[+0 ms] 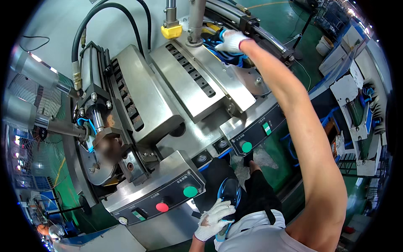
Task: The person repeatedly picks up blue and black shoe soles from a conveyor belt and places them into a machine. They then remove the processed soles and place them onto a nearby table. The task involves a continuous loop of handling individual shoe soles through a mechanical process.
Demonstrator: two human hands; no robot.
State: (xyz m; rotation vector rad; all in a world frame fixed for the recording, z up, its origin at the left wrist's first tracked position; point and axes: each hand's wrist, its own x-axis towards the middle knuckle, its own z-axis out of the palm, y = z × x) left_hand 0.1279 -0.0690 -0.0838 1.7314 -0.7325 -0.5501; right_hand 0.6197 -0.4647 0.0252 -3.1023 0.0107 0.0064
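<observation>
The left hand (pixel 215 219), in a white knit glove, is low in the view, before the person's lap. Its fingers are partly bent and slightly parted, lying across the lower part of a black shoe (pixel 229 193) with blue lines, which it has hold of; the shoe points toe up. The right hand (pixel 232 41), also gloved, reaches far out on a bare arm to the top of the view. Its fingers bend down over a blue-and-black bundle (pixel 235 59) at the machine's far right station; they are partly hidden, so I cannot tell how firmly they grip it, or whether the bundle is one piece or several.

Just left of the bundle rises a steel column (pixel 195 21), with a yellow block (pixel 171 32) hanging beside it. Nearer the middle lie two slotted steel covers (pixel 189 80), with a cylinder (pixel 89 69) and a black hose (pixel 111 6) to their left. Along the front edge, dark panels (pixel 157 197) carry two green buttons (pixel 190 191) and a red button (pixel 162 207).

Farther out, a white bucket (pixel 324 45) stands on the green floor (pixel 302 67), and a white rack (pixel 350 90) is at the far right.
</observation>
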